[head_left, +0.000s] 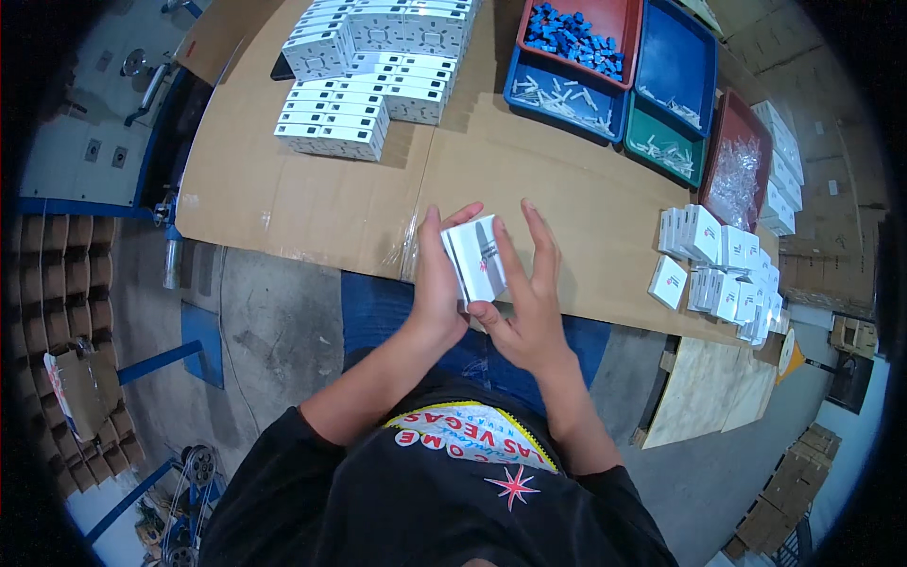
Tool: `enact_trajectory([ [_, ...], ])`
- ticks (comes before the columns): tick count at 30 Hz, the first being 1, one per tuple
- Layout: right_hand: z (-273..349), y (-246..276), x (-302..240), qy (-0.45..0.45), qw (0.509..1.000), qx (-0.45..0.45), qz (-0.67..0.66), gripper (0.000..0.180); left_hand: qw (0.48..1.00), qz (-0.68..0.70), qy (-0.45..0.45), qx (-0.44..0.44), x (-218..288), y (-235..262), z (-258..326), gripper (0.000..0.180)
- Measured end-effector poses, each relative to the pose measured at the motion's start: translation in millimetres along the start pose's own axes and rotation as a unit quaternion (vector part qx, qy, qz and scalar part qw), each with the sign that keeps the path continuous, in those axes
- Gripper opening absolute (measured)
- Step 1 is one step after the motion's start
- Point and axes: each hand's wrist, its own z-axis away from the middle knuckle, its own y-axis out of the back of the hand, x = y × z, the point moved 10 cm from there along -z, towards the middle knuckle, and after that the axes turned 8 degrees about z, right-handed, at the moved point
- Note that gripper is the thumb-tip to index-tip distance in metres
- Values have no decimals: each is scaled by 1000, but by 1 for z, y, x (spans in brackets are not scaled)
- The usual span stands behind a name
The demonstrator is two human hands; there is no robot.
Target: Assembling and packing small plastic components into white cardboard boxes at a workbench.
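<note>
A small white box (477, 263) with grey and red print on its face is held up over the near edge of the cardboard-covered table. My left hand (435, 288) is closed round its left side, with the palm against it. On the right side, my right hand (531, 307) grips the same box, its thumb at the lower corner and a finger along the right edge. The other fingers of that hand stand away from the box. What lies under the box is hidden.
Stacked white boxes (331, 132) stand at the back left. Trays at the back right hold blue pieces (572, 40), white pieces (565, 102) and clear plastic (735, 180). Small white boxes (727, 283) are piled at the right, above a wooden board (709, 383) beyond the table edge.
</note>
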Motion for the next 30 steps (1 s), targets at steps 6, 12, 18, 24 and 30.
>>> enact_trajectory([
  [6,2,-5,14,28,994,-78,-72,81,983,22,182,-2,-11,-8,9,79],
  [12,1,-2,22,-22,982,-81,-170,66,980,11,190,-58,-24,-15,25,75],
  [18,3,-3,19,-1,982,-83,-167,56,980,-18,195,-24,-30,-10,31,61],
  [24,5,4,11,42,990,-31,-130,52,982,-26,183,-38,-34,-7,27,56],
  [30,6,1,14,40,990,-26,-136,51,983,-11,177,-45,-35,-5,24,55],
])
